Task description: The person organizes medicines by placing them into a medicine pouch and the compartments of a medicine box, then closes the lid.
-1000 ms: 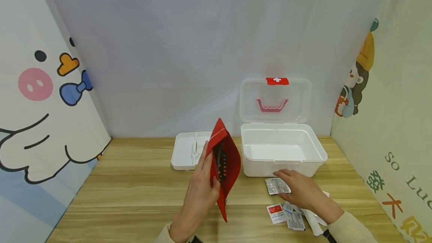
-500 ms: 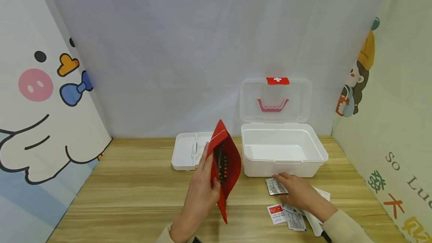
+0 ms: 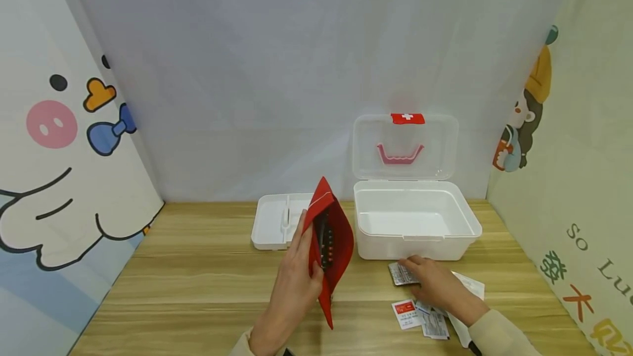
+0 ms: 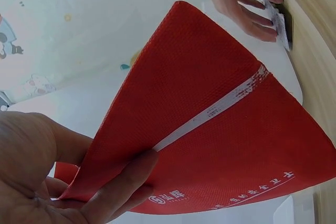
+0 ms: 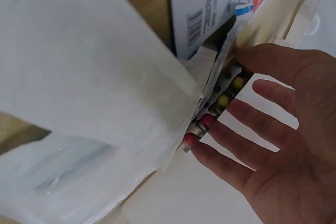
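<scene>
My left hand (image 3: 292, 284) grips a red fabric pouch (image 3: 342, 246), fingers on its outer face and thumb at its opening. The pouch stands on edge with its mouth parted; dark strips with red dots (image 3: 326, 243) show inside. White lettering and a white stripe mark the outside in the left wrist view. My right hand (image 3: 437, 285) holds a silver blister pack (image 3: 401, 274) by its edges, in front of the white box. In the right wrist view the pack's red and yellow capsules (image 5: 223, 100) show between thumb and fingers. The hand covers part of the pack.
The white first-aid box (image 3: 415, 246) stands with its clear lid (image 3: 435, 147) raised. A white tray (image 3: 269, 224) lies left of it. Sachets (image 3: 406, 315) and a white paper packet (image 3: 470, 284) lie near my right wrist on the wooden table (image 3: 198, 290).
My right hand has moved slightly left and lower over the blister pack, its fingers closing on the edge. My left hand and the red pouch have hardly moved.
</scene>
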Tool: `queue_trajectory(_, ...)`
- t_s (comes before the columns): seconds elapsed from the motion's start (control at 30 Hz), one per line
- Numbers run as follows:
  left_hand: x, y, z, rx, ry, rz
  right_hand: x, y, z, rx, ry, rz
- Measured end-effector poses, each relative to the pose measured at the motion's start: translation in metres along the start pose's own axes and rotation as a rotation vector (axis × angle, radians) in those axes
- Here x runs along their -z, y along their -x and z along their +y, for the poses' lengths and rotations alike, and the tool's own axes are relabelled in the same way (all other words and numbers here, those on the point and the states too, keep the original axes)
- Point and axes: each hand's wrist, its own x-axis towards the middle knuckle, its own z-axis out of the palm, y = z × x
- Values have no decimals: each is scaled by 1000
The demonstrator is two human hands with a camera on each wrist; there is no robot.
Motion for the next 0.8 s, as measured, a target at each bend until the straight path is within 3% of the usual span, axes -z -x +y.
queue_trajectory(0.47, 0, 2, -2, 14, -11, 6, -3, -9, 2, 74, 49, 77)
queue_trajectory(0.8, 1, 2, -2, 3, -4, 20, 3, -13, -4, 88, 176, 212)
